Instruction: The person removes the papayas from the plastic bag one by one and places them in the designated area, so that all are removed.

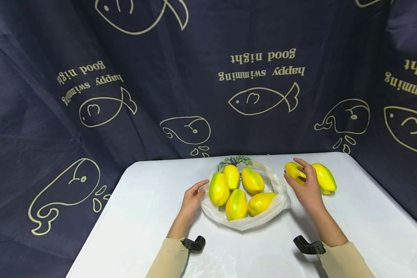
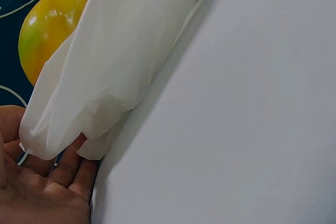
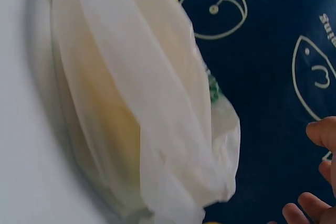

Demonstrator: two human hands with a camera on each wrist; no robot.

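Fingers (image 1: 301, 162) of the right hand (image 1: 310, 189) spread wide by two unbagged fruits (image 1: 324, 178); left hand (image 1: 191, 200) pinches the bag (image 1: 241, 224), five fruits (image 1: 219, 189) inside.

From the head, the surface (image 1: 153, 193) is viewed forward and downward; the plastic bag (image 1: 241, 224) is seen close-up from both wrists.

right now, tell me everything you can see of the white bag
The white bag looks like thin, translucent plastic, wrinkled, with a green tree print at its far side. It sits wide open on the white table, five yellow-green fruits inside. The person's left grip seems to touch its rim.
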